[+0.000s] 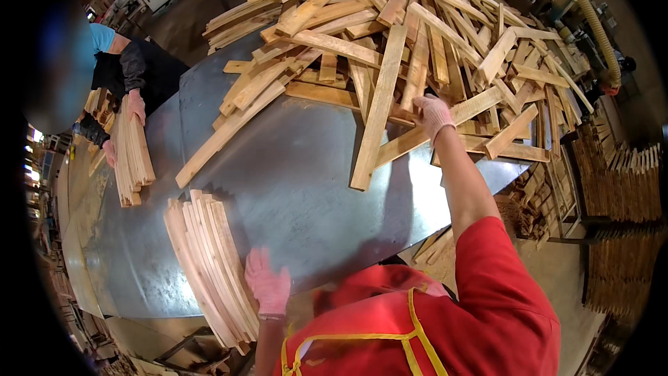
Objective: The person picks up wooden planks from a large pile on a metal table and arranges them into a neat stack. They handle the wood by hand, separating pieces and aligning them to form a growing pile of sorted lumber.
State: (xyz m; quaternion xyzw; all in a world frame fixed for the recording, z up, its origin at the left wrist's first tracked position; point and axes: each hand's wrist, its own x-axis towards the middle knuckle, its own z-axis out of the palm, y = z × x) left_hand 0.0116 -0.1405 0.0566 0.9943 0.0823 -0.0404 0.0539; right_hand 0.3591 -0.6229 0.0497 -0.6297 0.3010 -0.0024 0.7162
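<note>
My right hand (435, 117), in a pink knit glove, reaches out to the near side of a loose heap of wooden slats (445, 38). Its fingers are curled at the lower end of one wooden slat (417, 69); part of the grip is hidden. My left hand (268, 282), gloved the same way, is near the table's front edge with its fingers apart and nothing in it. Just left of it lies a row of slats (212, 264) set side by side, their near ends jutting past the edge. A long slat (379, 111) slants down from the heap.
The heap covers the far part of the metal table (292, 188). At the left, a co-worker's gloved hands (136, 106) hold an upright bundle of slats (131, 157). Stacked wood (619, 188) stands at the right, below a ribbed hose (591, 17).
</note>
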